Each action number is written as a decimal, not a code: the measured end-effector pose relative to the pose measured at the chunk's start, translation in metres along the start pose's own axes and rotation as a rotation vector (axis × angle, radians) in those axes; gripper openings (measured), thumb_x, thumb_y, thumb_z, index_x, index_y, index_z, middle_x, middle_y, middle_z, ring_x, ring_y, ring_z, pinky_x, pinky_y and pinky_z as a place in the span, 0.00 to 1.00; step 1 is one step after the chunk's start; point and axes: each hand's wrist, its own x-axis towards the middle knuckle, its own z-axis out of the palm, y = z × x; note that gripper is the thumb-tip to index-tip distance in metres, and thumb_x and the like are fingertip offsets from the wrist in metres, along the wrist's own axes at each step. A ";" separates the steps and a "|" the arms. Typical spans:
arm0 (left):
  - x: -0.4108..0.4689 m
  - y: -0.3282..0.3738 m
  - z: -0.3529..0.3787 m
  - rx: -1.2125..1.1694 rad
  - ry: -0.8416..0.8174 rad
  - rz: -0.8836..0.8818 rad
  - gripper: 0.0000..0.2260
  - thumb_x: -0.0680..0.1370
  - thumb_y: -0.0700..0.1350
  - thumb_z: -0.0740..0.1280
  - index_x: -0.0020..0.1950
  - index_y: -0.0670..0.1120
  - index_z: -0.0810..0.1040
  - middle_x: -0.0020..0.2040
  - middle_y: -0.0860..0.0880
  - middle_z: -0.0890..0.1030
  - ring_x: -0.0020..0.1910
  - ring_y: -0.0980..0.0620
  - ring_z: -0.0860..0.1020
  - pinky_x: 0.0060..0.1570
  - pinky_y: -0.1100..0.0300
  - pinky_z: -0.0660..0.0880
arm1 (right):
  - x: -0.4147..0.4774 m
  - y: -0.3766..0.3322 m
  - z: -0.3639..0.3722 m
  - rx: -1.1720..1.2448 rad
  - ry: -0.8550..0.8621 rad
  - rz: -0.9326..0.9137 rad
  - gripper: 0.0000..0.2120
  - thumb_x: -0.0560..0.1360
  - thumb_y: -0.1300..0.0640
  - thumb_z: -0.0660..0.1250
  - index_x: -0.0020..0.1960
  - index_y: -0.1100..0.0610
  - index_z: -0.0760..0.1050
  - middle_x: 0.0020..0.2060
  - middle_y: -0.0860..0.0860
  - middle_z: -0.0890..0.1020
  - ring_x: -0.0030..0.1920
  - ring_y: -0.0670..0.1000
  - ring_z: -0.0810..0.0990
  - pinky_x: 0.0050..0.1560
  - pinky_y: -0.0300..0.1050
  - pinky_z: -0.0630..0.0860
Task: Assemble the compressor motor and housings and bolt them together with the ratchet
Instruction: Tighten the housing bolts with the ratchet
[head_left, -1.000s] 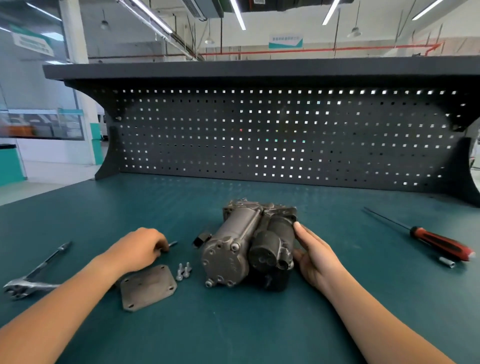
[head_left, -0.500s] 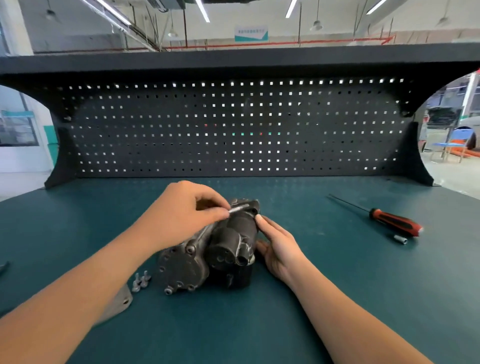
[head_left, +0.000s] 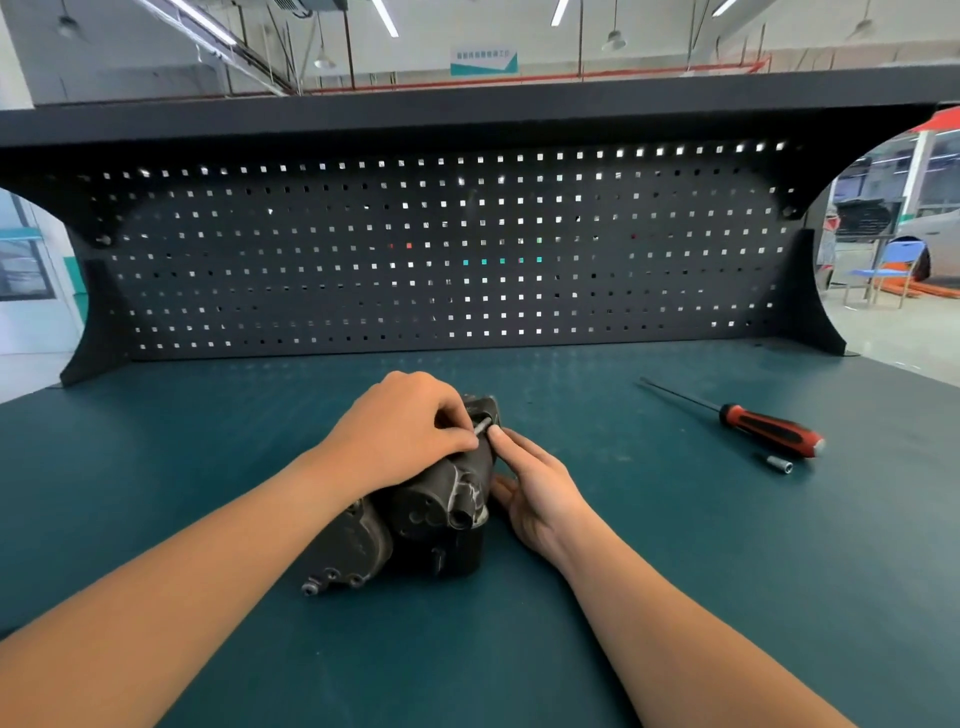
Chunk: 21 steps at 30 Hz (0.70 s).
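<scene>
Assembly stood midway: at frame centre the compressor body (head_left: 415, 514) lay joined, left hand (head_left: 400, 431) pinching a bolt (head_left: 482, 426) at its far end, right hand (head_left: 535, 493) bracing its side with straight fingers; tightening seemingly remained.

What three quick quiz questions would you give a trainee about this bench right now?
1. True or false: the right hand rests against the compressor with straight fingers.
2. The bolt is pinched by: A, left hand; B, right hand; C, neither.
3. Fill in: the small socket lies beside the screwdriver's ____.
Key: 1 true; 2 A; 3 handle.
</scene>
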 end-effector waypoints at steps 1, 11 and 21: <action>0.000 0.000 0.001 0.012 0.003 0.003 0.02 0.72 0.50 0.70 0.41 0.54 0.82 0.38 0.61 0.79 0.48 0.56 0.76 0.50 0.58 0.72 | 0.000 0.000 -0.001 -0.002 -0.006 0.001 0.13 0.75 0.60 0.67 0.59 0.62 0.76 0.53 0.56 0.82 0.49 0.53 0.82 0.58 0.49 0.76; 0.002 -0.001 0.002 -0.062 0.012 -0.009 0.05 0.72 0.48 0.71 0.36 0.55 0.80 0.34 0.64 0.76 0.41 0.61 0.76 0.45 0.62 0.71 | -0.001 -0.001 -0.001 -0.030 -0.034 -0.030 0.11 0.75 0.61 0.67 0.57 0.63 0.76 0.50 0.57 0.83 0.49 0.52 0.82 0.54 0.43 0.78; 0.006 -0.003 0.001 -0.003 -0.038 0.051 0.03 0.73 0.50 0.70 0.39 0.53 0.82 0.36 0.62 0.77 0.43 0.59 0.77 0.46 0.62 0.71 | 0.002 0.001 -0.002 -0.066 -0.065 -0.039 0.09 0.76 0.60 0.66 0.55 0.62 0.77 0.51 0.56 0.83 0.51 0.53 0.82 0.54 0.44 0.78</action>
